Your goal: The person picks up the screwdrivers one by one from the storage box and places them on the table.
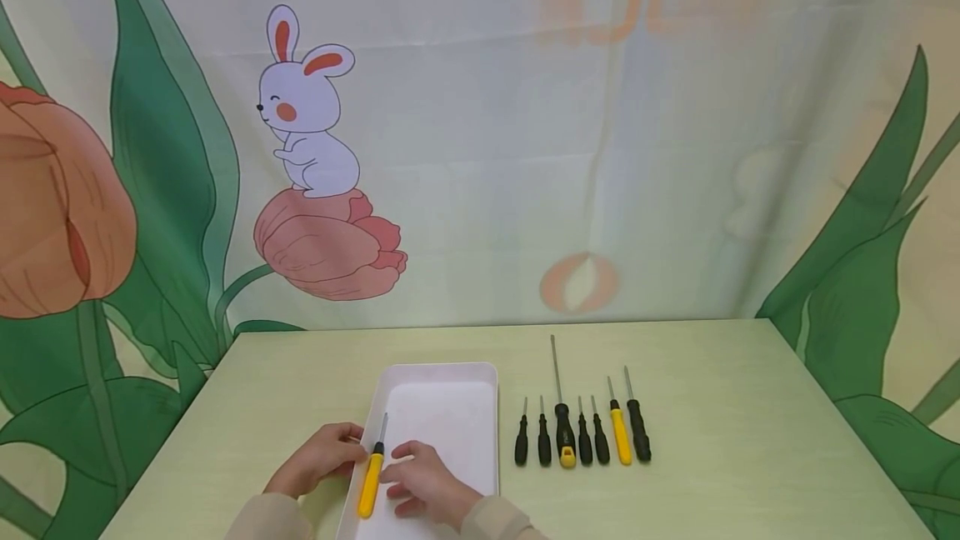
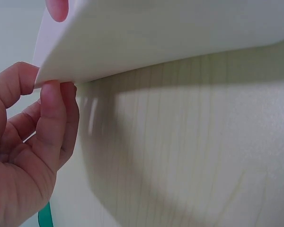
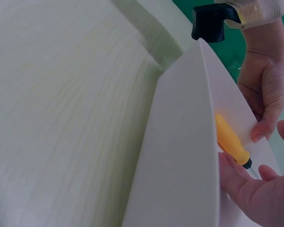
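Observation:
A white tray (image 1: 442,423) lies on the table, with a yellow-handled screwdriver (image 1: 371,482) inside along its left wall, tip pointing away. My left hand (image 1: 318,458) pinches the tray's left rim; in the left wrist view its thumb and fingers (image 2: 52,101) meet at the edge. Inside the tray, my right hand (image 1: 429,486) hovers just right of the screwdriver with fingers spread and loosely bent. From the right wrist, the yellow handle (image 3: 231,139) shows between the near tray wall and the left hand (image 3: 267,90), with right-hand fingers (image 3: 232,175) close beside it.
Right of the tray, a row of screwdrivers lies on the table: several black-handled ones (image 1: 521,444), a long black-and-yellow one (image 1: 565,432) and another yellow one (image 1: 620,436). Behind the table (image 1: 712,407) hangs a printed curtain (image 1: 480,148) with a rabbit and tulips.

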`<action>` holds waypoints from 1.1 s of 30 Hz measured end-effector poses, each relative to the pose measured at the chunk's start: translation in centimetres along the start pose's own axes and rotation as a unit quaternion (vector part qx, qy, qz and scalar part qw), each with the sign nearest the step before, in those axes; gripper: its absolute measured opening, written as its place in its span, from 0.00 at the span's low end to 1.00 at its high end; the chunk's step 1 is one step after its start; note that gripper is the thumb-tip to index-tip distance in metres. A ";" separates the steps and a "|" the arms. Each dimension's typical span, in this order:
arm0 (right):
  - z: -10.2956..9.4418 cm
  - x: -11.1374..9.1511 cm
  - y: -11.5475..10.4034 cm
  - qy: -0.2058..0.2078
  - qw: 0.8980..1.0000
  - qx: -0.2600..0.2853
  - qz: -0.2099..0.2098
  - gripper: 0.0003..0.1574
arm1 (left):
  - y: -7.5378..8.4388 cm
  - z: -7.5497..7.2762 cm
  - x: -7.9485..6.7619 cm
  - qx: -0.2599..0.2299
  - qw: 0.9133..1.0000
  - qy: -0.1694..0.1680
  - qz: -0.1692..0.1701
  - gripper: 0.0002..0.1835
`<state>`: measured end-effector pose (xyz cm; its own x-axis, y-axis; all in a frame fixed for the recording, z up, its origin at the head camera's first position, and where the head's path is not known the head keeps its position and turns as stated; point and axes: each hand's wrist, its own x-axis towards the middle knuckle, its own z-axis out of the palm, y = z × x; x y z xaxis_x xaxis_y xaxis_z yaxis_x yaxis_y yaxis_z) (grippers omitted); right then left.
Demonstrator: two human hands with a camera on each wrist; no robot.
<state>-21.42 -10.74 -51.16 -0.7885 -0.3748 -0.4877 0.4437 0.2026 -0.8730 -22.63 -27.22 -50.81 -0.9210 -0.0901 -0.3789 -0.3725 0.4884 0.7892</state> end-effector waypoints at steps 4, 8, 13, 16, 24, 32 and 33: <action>0.2 0.0 0.1 -0.004 1.000 0.014 0.004 0.20 | 0.1 0.0 -0.1 -0.002 1.000 0.001 -0.001 0.18; 0.5 0.0 0.3 -0.005 1.000 0.024 -0.004 0.20 | 0.2 -0.1 0.0 0.006 1.000 -0.001 -0.008 0.18; 0.8 0.0 0.5 -0.006 0.999 0.037 -0.004 0.20 | 0.1 -0.1 0.1 0.007 1.000 -0.002 -0.011 0.19; 1.0 0.2 0.5 -0.011 0.999 0.040 0.008 0.20 | 0.1 -0.1 0.1 0.004 1.000 0.000 -0.005 0.19; 1.2 0.3 0.6 -0.008 0.998 0.057 0.016 0.20 | 0.1 -0.1 0.0 0.000 1.000 -0.001 -0.002 0.18; 1.6 0.1 0.9 -0.017 0.998 0.064 0.019 0.20 | 0.2 0.0 -0.1 -0.006 1.000 -0.003 0.000 0.19; 1.7 0.1 1.0 -0.018 0.998 0.063 0.019 0.19 | 0.2 0.0 -0.1 -0.007 1.000 -0.002 0.000 0.19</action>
<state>-20.35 -12.09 -52.06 -0.7557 -0.4017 -0.5173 0.5242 0.1025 -0.8454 -22.60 -27.13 -50.58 -0.9204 -0.0868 -0.3812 -0.3744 0.4768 0.7953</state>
